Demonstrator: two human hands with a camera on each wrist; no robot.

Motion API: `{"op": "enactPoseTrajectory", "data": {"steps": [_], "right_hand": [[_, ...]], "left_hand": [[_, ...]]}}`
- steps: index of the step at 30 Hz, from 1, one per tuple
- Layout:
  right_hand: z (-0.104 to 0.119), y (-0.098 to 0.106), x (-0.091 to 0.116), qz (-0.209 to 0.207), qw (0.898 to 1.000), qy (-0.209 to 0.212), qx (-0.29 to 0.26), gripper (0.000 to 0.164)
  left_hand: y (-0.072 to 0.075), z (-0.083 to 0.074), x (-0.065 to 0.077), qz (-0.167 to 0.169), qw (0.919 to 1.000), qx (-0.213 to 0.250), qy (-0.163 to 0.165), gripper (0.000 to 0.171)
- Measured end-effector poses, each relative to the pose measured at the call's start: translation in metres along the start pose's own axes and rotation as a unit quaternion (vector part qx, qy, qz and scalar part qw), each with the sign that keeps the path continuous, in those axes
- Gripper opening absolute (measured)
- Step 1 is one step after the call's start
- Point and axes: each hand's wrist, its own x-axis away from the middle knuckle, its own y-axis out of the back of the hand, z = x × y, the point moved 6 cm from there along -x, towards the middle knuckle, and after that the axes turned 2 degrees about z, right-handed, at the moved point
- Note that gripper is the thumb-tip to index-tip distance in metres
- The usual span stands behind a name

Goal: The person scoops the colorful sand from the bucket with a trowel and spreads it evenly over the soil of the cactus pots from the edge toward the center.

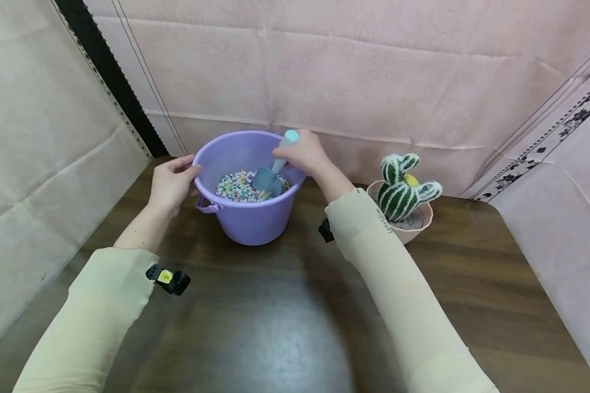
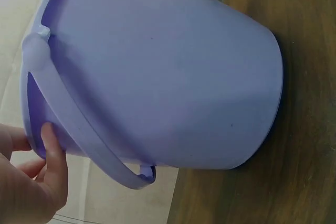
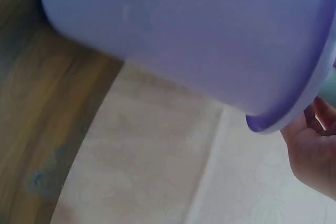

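Note:
A purple bucket (image 1: 255, 224) stands upright on the table, holding many small pastel pieces (image 1: 238, 186). My left hand (image 1: 169, 183) pinches its rim on the left side; the rim and fingers (image 2: 55, 163) show up close in the left wrist view. Over the bucket's right side, my right hand (image 1: 305, 153) grips the handle of a blue scoop (image 1: 267, 182), whose bowl dips among the pieces. In the right wrist view the right hand (image 3: 315, 150) is partly cut off beside the rim, with the scoop mostly hidden.
To the right, beside my right forearm, a knitted cactus (image 1: 400, 191) sits in a pale pot (image 1: 415, 232). Pink cloth (image 1: 349, 82) hangs behind the brown wooden table (image 1: 255, 316), and pale cloth covers both sides. The bucket's handle (image 2: 86, 129) hangs down its outer wall.

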Motion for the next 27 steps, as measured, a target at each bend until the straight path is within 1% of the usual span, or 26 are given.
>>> {"op": "enactPoseTrajectory", "data": {"steps": [2, 6, 8, 10, 12, 15, 18, 20, 22, 24, 27], "right_hand": [[0.000, 0.000, 0.001, -0.027, 1.000, -0.010, 0.007, 0.019], [0.000, -0.005, 0.002, -0.077, 0.996, -0.049, 0.015, 0.020], [0.001, -0.010, 0.003, -0.091, 0.993, -0.071, 0.010, 0.021], [0.004, -0.015, 0.004, -0.103, 0.991, -0.082, -0.010, 0.022], [0.008, -0.023, 0.005, -0.099, 0.990, -0.090, -0.050, 0.023], [0.010, -0.041, 0.005, -0.073, 0.984, -0.103, -0.126, 0.026], [0.007, -0.053, 0.005, -0.067, 0.977, -0.116, -0.166, 0.029], [0.003, -0.053, 0.004, -0.073, 0.973, -0.117, -0.183, 0.030], [0.003, -0.049, 0.004, -0.083, 0.975, -0.109, -0.175, 0.030], [0.006, -0.043, 0.005, -0.092, 0.979, -0.094, -0.153, 0.028], [0.014, -0.034, 0.006, -0.119, 0.987, -0.067, -0.082, 0.022]], "left_hand": [[0.000, 0.001, 0.001, -0.005, 0.9999, 0.012, 0.003, 0.049], [0.002, 0.002, 0.003, -0.021, 0.9981, 0.056, 0.014, 0.050], [0.004, 0.002, 0.004, -0.025, 0.9967, 0.076, 0.018, 0.050], [0.005, 0.002, 0.005, -0.026, 0.9950, 0.095, 0.018, 0.051], [0.006, 0.002, 0.006, -0.027, 0.9938, 0.106, 0.017, 0.052], [0.007, 0.003, 0.008, -0.029, 0.9927, 0.115, 0.022, 0.051], [0.003, 0.005, 0.007, -0.027, 0.9928, 0.113, 0.028, 0.051], [0.000, 0.006, 0.006, -0.025, 0.9934, 0.107, 0.030, 0.050], [-0.003, 0.006, 0.005, -0.025, 0.9943, 0.100, 0.031, 0.050], [-0.004, 0.006, 0.005, -0.022, 0.9944, 0.098, 0.032, 0.050], [-0.005, 0.004, 0.004, -0.019, 0.9947, 0.096, 0.031, 0.050]]}}
